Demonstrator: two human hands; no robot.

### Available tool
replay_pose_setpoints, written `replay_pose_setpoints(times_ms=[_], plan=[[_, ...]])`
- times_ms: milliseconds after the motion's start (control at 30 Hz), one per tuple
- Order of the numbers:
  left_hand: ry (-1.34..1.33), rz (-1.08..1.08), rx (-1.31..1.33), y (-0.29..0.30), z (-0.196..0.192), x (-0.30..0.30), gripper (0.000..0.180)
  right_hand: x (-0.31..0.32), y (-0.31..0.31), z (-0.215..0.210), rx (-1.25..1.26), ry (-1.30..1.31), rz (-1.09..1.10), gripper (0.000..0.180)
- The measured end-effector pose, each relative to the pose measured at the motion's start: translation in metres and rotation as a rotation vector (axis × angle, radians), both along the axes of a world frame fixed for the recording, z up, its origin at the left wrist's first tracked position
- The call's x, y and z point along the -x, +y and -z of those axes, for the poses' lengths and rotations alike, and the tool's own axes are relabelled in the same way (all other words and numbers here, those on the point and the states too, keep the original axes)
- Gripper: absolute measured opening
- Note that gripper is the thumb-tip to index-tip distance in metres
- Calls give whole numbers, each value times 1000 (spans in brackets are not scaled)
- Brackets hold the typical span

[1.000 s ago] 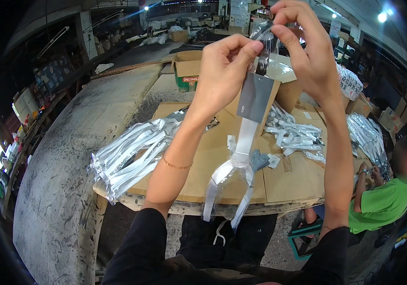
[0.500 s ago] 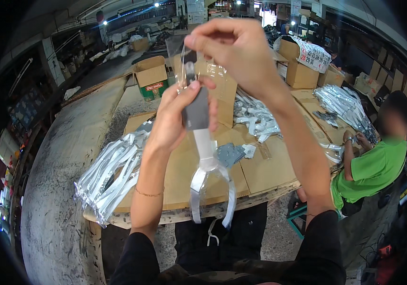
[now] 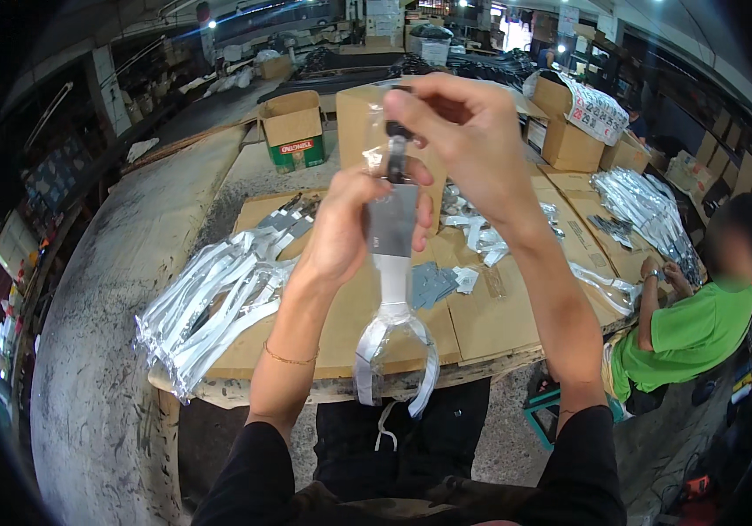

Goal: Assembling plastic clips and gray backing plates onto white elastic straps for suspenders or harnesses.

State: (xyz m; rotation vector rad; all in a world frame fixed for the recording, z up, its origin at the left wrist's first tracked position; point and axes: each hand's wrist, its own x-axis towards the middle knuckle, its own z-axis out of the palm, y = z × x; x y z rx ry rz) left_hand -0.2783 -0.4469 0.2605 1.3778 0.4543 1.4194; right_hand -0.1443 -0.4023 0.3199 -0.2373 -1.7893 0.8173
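Note:
In front of me hangs a white strap (image 3: pixel 395 285) in a clear plastic bag, its lower end spread into a loop. My left hand (image 3: pixel 349 215) is closed round its upper part, over a grey card (image 3: pixel 391 219). A black clip-like piece (image 3: pixel 398 131) sticks up above the card. At that top end my right hand (image 3: pixel 472 131) pinches the bag beside the black piece; its fingertips partly cover the spot. On the cardboard below lie loose grey cards (image 3: pixel 434 285). A pile of bagged white straps (image 3: pixel 218 294) lies left of my left forearm.
More bagged straps (image 3: pixel 490 241) lie behind my right forearm, and another heap (image 3: pixel 639 206) is at the far right. A person in a green shirt (image 3: pixel 691 333) sits there. An open carton (image 3: pixel 292 140) stands at the back left. Cardboard (image 3: pixel 332 342) covers the table.
Both hands and the bagged strap appear lower and further right in view. My right fingers have come down from above the bag's top to beside the black piece.

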Motion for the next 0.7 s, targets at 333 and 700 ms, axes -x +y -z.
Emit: replay_pose_setpoints(times_ms=[333,700], plan=[[118,-8,48,5,13,4,47,1,-2,3,-35,183,200,17],[-47,144,226,-5,10,10,34,4,-6,14,15,46,105,23]])
